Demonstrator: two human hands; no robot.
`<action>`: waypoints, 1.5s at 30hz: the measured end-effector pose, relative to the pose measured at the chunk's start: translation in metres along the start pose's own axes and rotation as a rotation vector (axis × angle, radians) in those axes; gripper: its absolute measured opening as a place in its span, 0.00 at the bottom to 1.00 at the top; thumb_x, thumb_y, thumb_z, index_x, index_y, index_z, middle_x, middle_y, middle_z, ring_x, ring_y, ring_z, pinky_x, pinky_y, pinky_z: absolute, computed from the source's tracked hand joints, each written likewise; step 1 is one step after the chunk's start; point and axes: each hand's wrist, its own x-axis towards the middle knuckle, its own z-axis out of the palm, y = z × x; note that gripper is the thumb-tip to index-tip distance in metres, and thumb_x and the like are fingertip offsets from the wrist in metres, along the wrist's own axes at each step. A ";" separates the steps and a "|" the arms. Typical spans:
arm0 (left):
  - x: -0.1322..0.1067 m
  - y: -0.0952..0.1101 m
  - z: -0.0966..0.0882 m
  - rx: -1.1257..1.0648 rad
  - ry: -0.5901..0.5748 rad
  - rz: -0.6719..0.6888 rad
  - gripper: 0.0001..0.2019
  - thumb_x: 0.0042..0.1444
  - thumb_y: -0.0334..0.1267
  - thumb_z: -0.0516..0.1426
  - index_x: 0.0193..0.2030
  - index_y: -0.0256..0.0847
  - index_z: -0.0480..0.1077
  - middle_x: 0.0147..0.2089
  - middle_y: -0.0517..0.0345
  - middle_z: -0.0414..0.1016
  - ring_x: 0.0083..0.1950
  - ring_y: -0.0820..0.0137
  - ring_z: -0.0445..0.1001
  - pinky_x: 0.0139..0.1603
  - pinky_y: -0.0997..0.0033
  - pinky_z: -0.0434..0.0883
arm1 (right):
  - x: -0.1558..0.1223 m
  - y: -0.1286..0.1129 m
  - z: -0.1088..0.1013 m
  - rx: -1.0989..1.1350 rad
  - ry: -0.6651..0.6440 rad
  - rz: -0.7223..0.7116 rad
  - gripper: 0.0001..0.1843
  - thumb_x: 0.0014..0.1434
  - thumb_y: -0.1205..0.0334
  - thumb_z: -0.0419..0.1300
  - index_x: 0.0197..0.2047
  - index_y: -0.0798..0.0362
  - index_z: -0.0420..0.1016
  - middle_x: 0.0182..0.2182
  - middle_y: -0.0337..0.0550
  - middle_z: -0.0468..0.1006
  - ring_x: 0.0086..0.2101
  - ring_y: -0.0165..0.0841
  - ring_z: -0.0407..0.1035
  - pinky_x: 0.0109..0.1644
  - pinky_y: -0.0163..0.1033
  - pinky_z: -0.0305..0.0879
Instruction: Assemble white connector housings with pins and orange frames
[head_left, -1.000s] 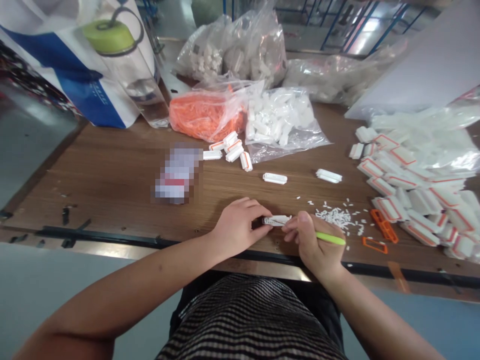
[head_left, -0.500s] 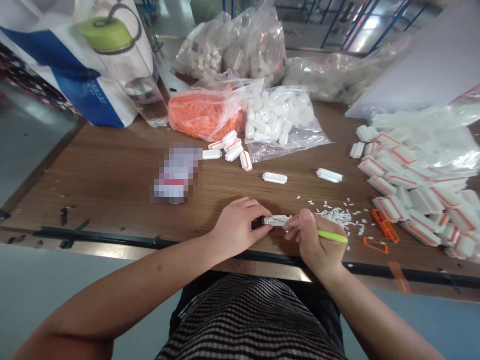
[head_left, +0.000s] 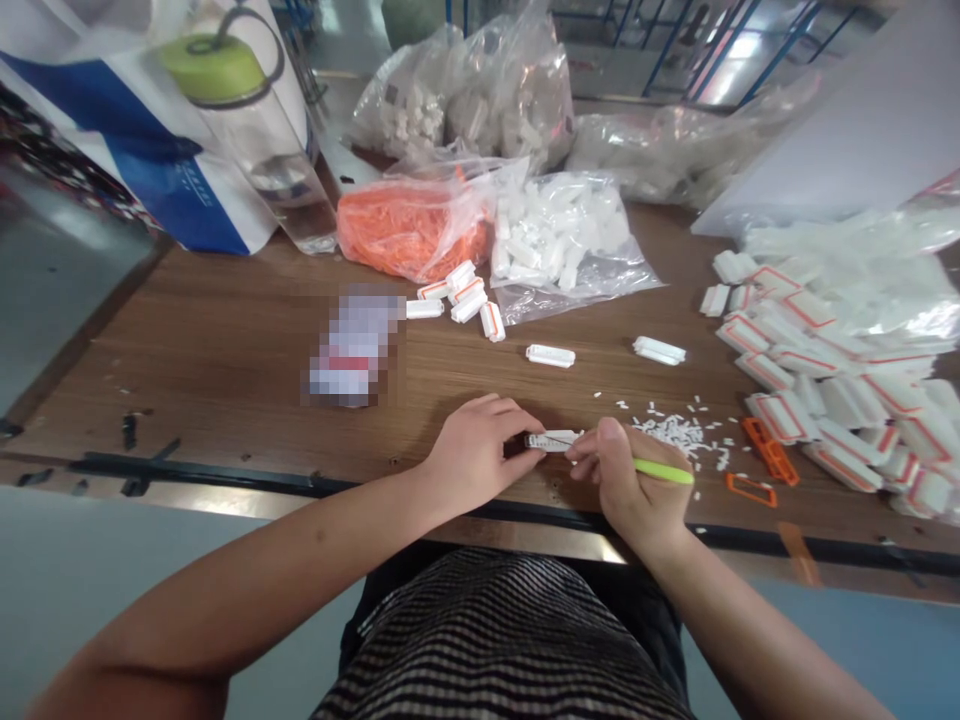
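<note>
Between thumb and fingers, my left hand [head_left: 480, 450] grips one end of a small white plastic connector housing [head_left: 551, 440], held low over the table near its front edge. My right hand [head_left: 634, 480] is closed round a thin tool with a yellow-green handle [head_left: 664, 471]. The tool's fine dark tip reaches to the top of the housing, where a row of small slots shows. My right fingers cover the housing's right end. Just beyond that hand lies a loose heap of tiny white pieces [head_left: 675, 432]. Two similar white housings [head_left: 550, 356] lie farther back.
Many white housings with orange edging [head_left: 840, 400] are piled at the right, beside orange frames [head_left: 772, 452]. Bags of orange parts [head_left: 412, 225] and white parts [head_left: 559, 230] stand behind. At the left are a water bottle [head_left: 255, 150] and a blurred-out flat object [head_left: 352, 345].
Almost nothing differs. The yellow-green handle has shifted very slightly to the left with my right hand; my left hand and the housing stay in place.
</note>
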 end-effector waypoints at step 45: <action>0.001 0.001 -0.001 0.008 0.010 0.010 0.06 0.59 0.40 0.61 0.40 0.42 0.75 0.34 0.61 0.78 0.36 0.70 0.72 0.42 0.65 0.71 | 0.000 0.004 -0.002 0.011 -0.021 0.067 0.23 0.69 0.58 0.51 0.24 0.52 0.76 0.18 0.39 0.78 0.17 0.26 0.70 0.20 0.32 0.65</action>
